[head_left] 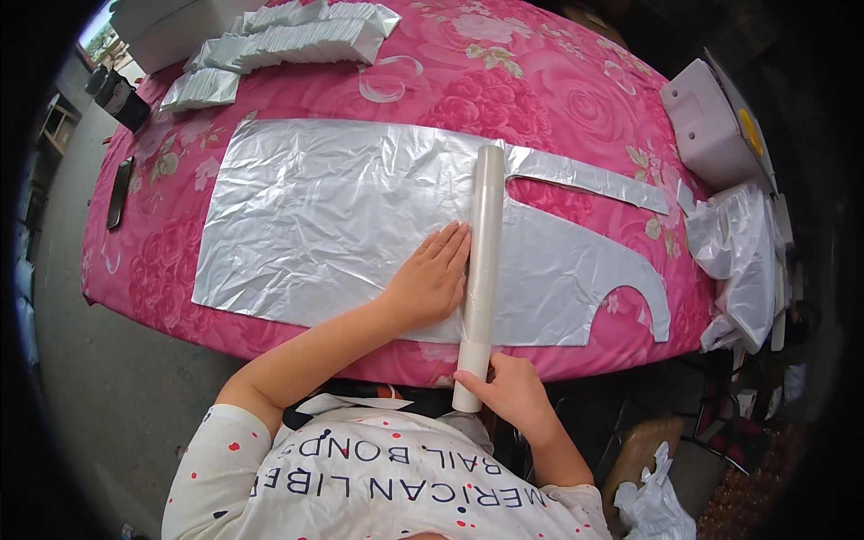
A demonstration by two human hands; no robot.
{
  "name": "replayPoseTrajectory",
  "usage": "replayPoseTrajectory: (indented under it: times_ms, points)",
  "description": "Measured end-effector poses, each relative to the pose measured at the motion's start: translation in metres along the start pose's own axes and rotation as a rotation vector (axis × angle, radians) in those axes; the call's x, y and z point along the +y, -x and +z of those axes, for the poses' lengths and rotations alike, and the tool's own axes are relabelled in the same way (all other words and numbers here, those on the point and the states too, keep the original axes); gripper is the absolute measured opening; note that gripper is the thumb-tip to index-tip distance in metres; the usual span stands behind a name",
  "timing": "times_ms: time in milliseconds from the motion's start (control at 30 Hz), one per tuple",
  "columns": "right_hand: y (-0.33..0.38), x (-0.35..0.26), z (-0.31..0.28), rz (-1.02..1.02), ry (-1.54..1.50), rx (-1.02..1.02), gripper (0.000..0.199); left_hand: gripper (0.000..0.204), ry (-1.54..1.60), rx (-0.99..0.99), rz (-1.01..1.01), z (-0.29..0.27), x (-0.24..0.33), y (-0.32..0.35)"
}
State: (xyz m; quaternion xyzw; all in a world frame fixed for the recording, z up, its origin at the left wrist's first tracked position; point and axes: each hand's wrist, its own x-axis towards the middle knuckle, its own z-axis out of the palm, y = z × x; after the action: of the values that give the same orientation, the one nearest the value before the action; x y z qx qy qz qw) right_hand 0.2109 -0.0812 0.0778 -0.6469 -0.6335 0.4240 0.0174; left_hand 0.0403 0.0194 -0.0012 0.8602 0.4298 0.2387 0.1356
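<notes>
Your counter [558, 81] is covered by a pink cloth with a rose print. At its far left edge you have rows of folded white packets [297, 36], with a smaller stack [202, 88] just beside them. A dark phone [119, 193] lies flat near the left edge. On your right sits a white box-shaped machine [711, 126], and below it a heap of crumpled clear plastic [742, 261]. The floor [108, 387] on your left is grey concrete.
</notes>
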Motion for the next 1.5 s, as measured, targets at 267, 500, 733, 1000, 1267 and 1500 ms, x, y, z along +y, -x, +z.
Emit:
replayPoseTrajectory:
  times_ms: [267,500,733,1000,1267,1500]
  points:
    - [-0.128,-0.004,-0.059,0.002,-0.292,0.097,0.055,0.057,-0.177,-0.091,0.019,0.004,0.002,-0.002]
    - [-0.245,0.012,-0.103,-0.159,-1.590,0.087,0.036,0.057,-0.208,-0.093,0.014,0.006,0.001,-0.002]
    - [-0.250,0.093,-0.192,-0.750,-1.866,0.415,0.026,0.056,-0.139,-0.035,0.009,0.006,0.006,0.000]
    - [-0.205,-0.123,-0.062,-0.808,-0.776,0.390,0.028,0.056,-0.085,0.007,0.039,0.008,0.003,0.002]
    - [-0.216,-0.171,0.097,-1.019,0.195,0.213,0.045,0.059,-0.182,0.074,0.071,0.021,-0.005,0.002]
    - [-0.122,-0.078,-0.017,-1.099,0.055,0.454,0.039,0.054,0.432,0.354,-0.040,-0.008,-0.019,-0.022]
